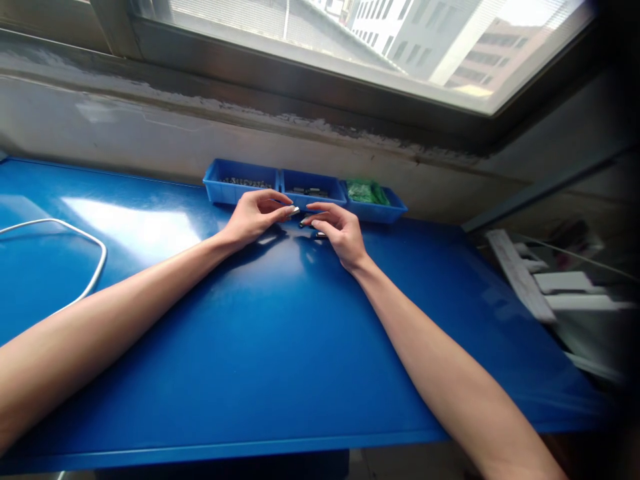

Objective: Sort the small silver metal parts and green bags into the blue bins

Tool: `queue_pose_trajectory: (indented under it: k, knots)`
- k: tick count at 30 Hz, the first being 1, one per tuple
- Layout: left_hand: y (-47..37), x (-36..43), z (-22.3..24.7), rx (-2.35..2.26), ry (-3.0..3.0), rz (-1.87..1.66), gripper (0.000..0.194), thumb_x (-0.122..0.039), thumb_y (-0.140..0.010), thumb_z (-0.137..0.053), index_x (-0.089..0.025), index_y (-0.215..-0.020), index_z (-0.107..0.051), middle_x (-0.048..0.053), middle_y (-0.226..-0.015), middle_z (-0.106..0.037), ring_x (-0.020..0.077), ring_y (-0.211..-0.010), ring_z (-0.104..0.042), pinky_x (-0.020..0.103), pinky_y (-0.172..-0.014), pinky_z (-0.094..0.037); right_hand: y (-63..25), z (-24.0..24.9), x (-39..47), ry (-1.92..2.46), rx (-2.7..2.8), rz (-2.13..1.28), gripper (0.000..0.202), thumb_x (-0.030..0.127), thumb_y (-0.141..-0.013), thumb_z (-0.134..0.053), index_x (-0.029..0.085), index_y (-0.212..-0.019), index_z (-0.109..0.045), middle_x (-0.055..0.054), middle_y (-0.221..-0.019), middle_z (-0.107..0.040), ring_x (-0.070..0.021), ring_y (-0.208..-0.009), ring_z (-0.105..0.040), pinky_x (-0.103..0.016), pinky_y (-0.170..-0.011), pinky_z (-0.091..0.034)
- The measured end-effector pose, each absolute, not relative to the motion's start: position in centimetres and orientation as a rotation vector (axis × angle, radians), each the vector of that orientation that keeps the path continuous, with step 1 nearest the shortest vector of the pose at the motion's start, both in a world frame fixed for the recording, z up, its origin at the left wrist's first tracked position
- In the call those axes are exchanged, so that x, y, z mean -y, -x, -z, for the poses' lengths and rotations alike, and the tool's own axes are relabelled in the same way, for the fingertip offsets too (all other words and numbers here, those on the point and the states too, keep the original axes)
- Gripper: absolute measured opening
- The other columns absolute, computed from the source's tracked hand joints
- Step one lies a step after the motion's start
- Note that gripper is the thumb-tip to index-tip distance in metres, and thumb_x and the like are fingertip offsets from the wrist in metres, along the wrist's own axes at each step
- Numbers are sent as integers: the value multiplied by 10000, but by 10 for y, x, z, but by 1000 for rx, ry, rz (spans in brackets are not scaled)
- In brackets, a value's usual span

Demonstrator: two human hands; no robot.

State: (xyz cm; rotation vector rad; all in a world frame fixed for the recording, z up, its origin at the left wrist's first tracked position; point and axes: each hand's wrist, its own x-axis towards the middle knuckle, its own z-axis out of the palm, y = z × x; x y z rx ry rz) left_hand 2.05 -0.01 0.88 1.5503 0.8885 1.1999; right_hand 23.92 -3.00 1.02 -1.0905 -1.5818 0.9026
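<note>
My left hand (257, 215) is closed in a pinch on a small metal part (294, 211), just in front of the blue bins. To its right, my right hand (340, 230) pinches a small dark part (304, 221) between thumb and fingers. The two parts are close to each other; whether they touch is too small to tell. Below the right fingers, another small dark piece (320, 235) shows, partly hidden by the hand.
Three joined blue bins stand at the back: small metal pieces in the left bin (227, 193), dark parts in the middle bin (300, 199), green bags (367, 192) in the right. A white cable (103, 257) curves over the blue table (260, 373) at left.
</note>
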Motion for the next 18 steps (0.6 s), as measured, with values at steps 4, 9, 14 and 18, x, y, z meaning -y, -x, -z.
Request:
queue_pose_trajectory:
  k: [4,9,14,18]
  knots:
    - [-20,0,-8,-843,-1546,-1212,606,-585,-624,-952,-147,-1002,-773,108,-956,-820,273,-934,-788,355,-852,-631,-239,-12,32,1050,1683,-935,376,316,-807,-722,240,-1172,-769,-38,-983,-835,-260,-991,-760,-376,-815,-541]
    - [-20,2,-8,-817,-1552,-1199,603,-579,-630,-951,-138,-1000,-773,111,-952,-819,271,-926,-793,375,-885,-638,-238,-15,33,976,1659,-1030,354,302,-781,-745,246,-1127,-792,-41,-1045,-835,-274,-1052,-766,-398,-897,-561]
    - [-22,5,-10,-787,-1559,-1203,600,-566,-596,-970,-134,-965,-774,116,-957,-820,269,-922,-795,386,-908,-643,-237,-15,32,958,1626,-1050,317,309,-774,-754,248,-1082,-800,-34,-1053,-831,-270,-1066,-762,-412,-961,-570]
    - [-24,8,-11,-746,-1564,-1195,576,-532,-610,-973,-126,-964,-769,116,-949,-819,265,-917,-797,384,-908,-643,-237,-15,32,966,1625,-1030,344,288,-766,-758,253,-1106,-803,-24,-1037,-831,-259,-1034,-760,-396,-939,-572]
